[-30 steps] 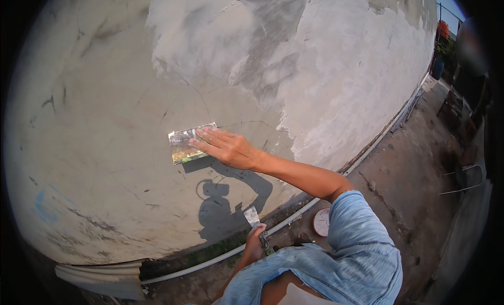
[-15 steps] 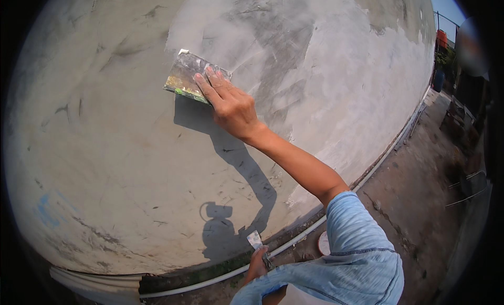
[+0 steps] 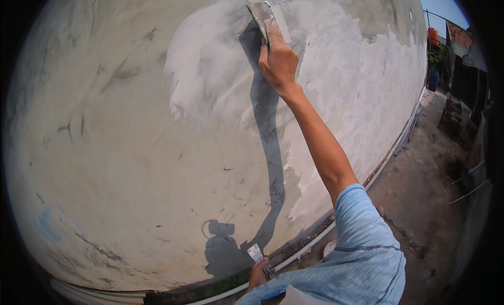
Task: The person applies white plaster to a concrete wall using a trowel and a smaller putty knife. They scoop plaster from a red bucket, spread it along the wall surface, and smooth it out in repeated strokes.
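Observation:
Raised far up the wall [image 3: 126, 158], my right hand [image 3: 281, 63] grips a wide flat putty blade [image 3: 259, 15] with a dirty, paint-stained face. Its fingers press on the blade, which is tilted against the wall. Around it spreads a patch of whitish putty [image 3: 202, 53], smeared over the grey-beige surface. Low down near the wall's foot, my left hand [image 3: 258, 275] is closed round a small putty knife [image 3: 255, 252] that points upward, its blade pale and coated. The lower part of that hand is hidden by my light blue shirt.
A white pipe [image 3: 307, 247] runs along the base of the wall. A rough ground strip [image 3: 415, 184] lies to the right, with clutter along its far side. An orange tank [image 3: 432, 36] and a blue barrel [image 3: 433, 79] stand far off. My shadow [image 3: 270, 147] falls across the wall.
My right hand has swept the putty blade up and to the right, turning it steeper. Whitish putty covers more of the patch's left part. My left hand still holds the putty knife low down.

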A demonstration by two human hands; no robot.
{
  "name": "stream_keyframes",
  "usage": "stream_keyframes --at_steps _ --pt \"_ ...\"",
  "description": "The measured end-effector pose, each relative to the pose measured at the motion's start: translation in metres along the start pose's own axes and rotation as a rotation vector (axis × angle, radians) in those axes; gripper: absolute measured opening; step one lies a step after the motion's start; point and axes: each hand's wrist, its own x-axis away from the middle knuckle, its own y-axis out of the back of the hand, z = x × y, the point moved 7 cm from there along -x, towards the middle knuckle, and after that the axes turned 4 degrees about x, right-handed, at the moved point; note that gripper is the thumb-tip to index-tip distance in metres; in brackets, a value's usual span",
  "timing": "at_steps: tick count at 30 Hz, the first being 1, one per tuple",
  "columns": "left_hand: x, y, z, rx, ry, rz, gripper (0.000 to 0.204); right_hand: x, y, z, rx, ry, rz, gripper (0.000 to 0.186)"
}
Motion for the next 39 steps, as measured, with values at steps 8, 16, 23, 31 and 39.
stream_keyframes --at_steps 8,16,23,31,39 --pt "-0.002 -0.014 -0.012 -0.055 -0.041 0.028 0.017 0.082 0.026 0.126 -0.396 0.376 0.203 0.059" --pt "-0.014 0.004 -0.002 0.001 -0.042 0.005 0.021 -0.02 0.025 -0.07 0.025 -0.389 0.069 0.048" --pt "-0.004 0.001 -0.005 0.024 -0.022 -0.004 0.021 0.017 -0.017 0.101 -0.088 0.209 -0.015 0.053" --pt "0.002 -0.009 -0.024 0.013 -0.067 -0.011 0.013 0.045 0.029 0.122 -0.478 0.424 0.052 0.049" --pt "-0.033 0.022 0.006 -0.015 -0.019 -0.085 0.023 -0.095 0.026 -0.17 0.231 -0.353 -0.209 0.036"
